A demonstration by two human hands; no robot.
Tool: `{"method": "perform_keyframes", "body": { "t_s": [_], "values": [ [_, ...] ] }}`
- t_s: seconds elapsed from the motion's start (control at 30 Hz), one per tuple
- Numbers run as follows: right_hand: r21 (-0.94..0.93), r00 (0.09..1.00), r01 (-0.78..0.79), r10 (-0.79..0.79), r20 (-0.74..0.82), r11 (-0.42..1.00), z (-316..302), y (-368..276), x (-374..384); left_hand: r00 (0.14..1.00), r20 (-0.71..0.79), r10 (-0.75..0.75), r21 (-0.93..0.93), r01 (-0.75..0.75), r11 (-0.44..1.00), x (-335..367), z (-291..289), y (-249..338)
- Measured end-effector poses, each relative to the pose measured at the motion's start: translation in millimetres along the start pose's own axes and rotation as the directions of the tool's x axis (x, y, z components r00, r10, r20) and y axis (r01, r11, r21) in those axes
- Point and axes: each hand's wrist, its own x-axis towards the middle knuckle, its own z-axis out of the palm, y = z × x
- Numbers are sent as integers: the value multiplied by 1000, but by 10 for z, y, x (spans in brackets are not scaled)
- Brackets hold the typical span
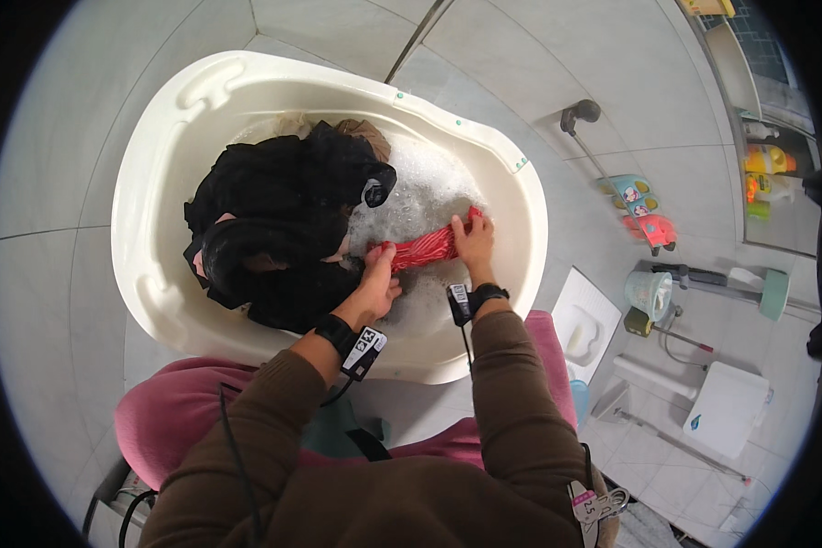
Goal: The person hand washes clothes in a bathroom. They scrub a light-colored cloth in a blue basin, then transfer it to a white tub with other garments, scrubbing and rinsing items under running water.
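Observation:
A red cloth with pale stripes (426, 249) is stretched between my two hands, low over the sudsy water. My left hand (374, 283) is closed on its left end, beside the dark laundry. At the other end, near the tub's right wall, my right hand (473, 245) grips the cloth with thumb and fingers. A heap of wet black clothes (283, 201) fills the left half of the white tub (137, 228), with a brown piece (367, 137) showing at its far edge. White foam (420, 183) floats on the water around the red cloth.
Pink-clad knees (178, 411) press close to the tub's near side. To the right are a squat toilet (583, 327), a small bucket (648, 290), a brush (667, 331) and a white cistern (727, 409). Slippers (648, 228) and bottles (767, 164) are by the right wall.

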Motion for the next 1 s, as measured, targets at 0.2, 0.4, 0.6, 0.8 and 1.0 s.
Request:
{"method": "perform_keyframes", "body": {
  "t_s": [0.2,0.4,0.6,0.8,1.0],
  "values": [
    [556,667,-683,96,739,473,169,-597,-858,953,223,-204,-110,232,966,161,-166,-5],
    [673,839,-307,-143,526,673,-625,-1470,-1476,972,212,103,-39,-97,995,103,-333,4],
    [626,986,-112,9,165,772,-330,-1567,-1018,958,257,127,-98,-105,990,181,-152,-153],
    [293,969,-157,90,231,943,157,-475,-273,813,-95,574,453,-478,753,-36,185,168],
    [409,998,-3,-20,53,912,893,-253,-1087,691,148,707,745,-549,380,-274,97,855]
  ]
}}
